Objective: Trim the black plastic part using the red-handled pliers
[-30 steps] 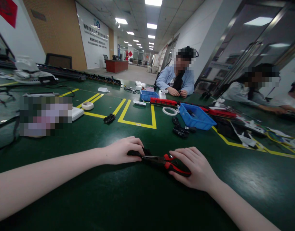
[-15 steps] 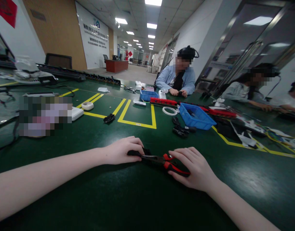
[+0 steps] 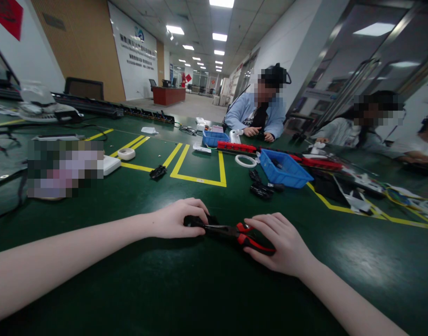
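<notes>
My right hand [image 3: 280, 242] is closed around the red and black handles of a pair of long-nose pliers [image 3: 231, 231], which lies low over the green table with its jaws pointing left. My left hand [image 3: 181, 219] grips a small black piece [image 3: 193, 221] between thumb and fingers. The tips of the pliers reach this piece beside my left thumb; whether they clamp it is too dark to tell. More of something black shows just beyond my left fingertips, its shape unclear.
Ahead stand a large blue bin [image 3: 286, 169] and a smaller blue bin [image 3: 216, 138]. Black bundled cables [image 3: 261, 189] lie before the larger one, near a white ring [image 3: 245, 161]. A crumpled black bundle [image 3: 158, 172] sits by yellow tape lines. Co-workers sit across the table.
The black piece in my left hand has turned slightly. The pliers and my right hand keep almost the same place. Across the table, a co-worker's hands have moved apart.
</notes>
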### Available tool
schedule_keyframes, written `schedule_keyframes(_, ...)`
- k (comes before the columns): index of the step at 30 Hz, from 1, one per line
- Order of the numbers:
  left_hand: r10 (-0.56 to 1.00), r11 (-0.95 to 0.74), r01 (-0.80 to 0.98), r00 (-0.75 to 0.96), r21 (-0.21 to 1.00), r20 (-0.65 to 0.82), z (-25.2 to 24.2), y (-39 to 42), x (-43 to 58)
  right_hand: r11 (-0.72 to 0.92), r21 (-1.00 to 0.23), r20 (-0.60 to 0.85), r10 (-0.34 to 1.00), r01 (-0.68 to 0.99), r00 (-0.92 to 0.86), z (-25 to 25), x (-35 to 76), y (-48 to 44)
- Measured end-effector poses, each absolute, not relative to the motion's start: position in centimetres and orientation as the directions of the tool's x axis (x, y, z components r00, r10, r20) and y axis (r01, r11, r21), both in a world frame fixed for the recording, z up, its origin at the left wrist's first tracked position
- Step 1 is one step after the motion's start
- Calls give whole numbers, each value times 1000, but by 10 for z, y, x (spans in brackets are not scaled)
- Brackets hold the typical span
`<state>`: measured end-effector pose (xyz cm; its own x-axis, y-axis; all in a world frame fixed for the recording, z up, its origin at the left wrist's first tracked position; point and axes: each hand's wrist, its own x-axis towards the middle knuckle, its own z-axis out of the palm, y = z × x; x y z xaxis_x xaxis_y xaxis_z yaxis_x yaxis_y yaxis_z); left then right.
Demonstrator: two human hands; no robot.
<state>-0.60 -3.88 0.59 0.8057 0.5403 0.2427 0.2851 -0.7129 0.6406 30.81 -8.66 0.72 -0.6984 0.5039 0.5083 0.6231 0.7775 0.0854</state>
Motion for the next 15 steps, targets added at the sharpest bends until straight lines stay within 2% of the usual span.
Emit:
schedule_keyframes(7,553,-729,268,773,630,311,10,-45,-8,781,94,509,495,617,-704,10,307,-87)
schedule_keyframes(12,452,-848,143,699,511,555,19,-67,-5,771,87,499,514,631,-697,10,308,-87)
schedule_keyframes(13,416,-847,98,734,523,537,23,-77,-4,770,90,497,515,631,-699,10,308,-87)
schedule_keyframes(15,313,-779,32,885,627,344,29,-104,0,774,95,494,510,627,-704,11,308,-87)
